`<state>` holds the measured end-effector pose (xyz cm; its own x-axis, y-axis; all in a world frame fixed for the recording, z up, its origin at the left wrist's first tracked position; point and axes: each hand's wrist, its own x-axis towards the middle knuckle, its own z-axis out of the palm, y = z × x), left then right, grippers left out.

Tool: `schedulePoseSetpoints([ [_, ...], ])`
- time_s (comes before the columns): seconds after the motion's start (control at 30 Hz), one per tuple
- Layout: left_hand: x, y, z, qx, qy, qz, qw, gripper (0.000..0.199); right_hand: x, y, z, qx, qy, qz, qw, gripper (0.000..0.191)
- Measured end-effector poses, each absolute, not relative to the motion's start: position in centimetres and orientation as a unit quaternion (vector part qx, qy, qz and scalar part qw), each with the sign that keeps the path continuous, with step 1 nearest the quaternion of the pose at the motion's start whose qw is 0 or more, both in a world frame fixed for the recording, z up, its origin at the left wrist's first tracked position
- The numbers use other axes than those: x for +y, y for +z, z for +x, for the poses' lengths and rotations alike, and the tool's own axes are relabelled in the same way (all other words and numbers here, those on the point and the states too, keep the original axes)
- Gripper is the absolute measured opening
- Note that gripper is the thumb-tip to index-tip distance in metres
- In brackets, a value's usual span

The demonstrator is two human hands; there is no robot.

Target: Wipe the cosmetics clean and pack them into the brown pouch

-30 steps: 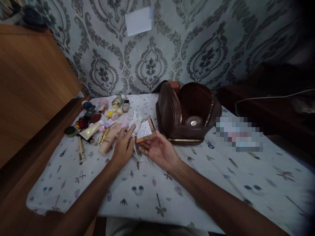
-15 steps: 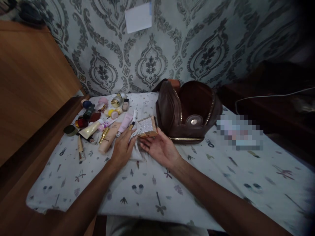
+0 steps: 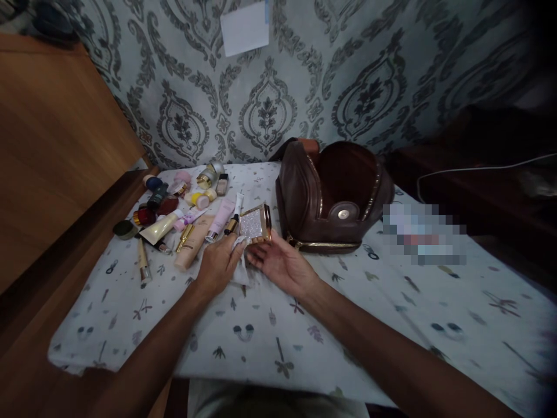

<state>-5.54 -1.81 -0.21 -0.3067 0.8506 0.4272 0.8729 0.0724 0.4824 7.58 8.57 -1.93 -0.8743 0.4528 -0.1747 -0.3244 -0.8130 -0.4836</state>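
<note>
A square compact (image 3: 252,225) with a silver glitter top and gold edges is tilted up in my right hand (image 3: 287,264). The thumb lies along its right edge and the fingers curl beneath it. My left hand (image 3: 216,262) is closed on a crumpled white wipe (image 3: 239,271) at the compact's lower left corner. Just beyond my left fingers lie a small dark tube with gold (image 3: 232,224), a pink tube (image 3: 220,219) and a peach tube (image 3: 194,242).
An unzipped brown leather bag (image 3: 300,203) stands right of the compact. Several jars, tubes and bottles cluster at the left, including a cream tube (image 3: 162,227) and a dark green round jar (image 3: 125,230). A blurred-out item (image 3: 424,235) lies at the right. Patterned cloth (image 3: 278,325) covers the surface.
The compact has tilted more upright and shifted slightly left in my right hand. My left hand has drawn in its fingers, with the wipe bunched by the compact's edge.
</note>
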Motion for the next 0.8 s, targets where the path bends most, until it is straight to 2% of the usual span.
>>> schedulePoseSetpoints([
  [0.3, -2.0, 0.1, -5.1, -0.683, -0.469, -0.548, -0.111, 0.033, 7.9, -1.6, 7.5, -0.285, 0.916, -0.143, 0.244, 0.045],
  [0.5, -2.0, 0.1, -4.9, -0.670, -0.481, -0.556, -0.106, 0.029, 7.7, -1.5, 7.4, -0.320, 0.900, -0.154, 0.253, 0.053],
  [0.8, -2.2, 0.3, -4.4, -0.672, -0.478, -0.556, -0.102, 0.019, 7.7, -1.7, 7.3, -0.349, 0.885, -0.153, 0.267, 0.052],
])
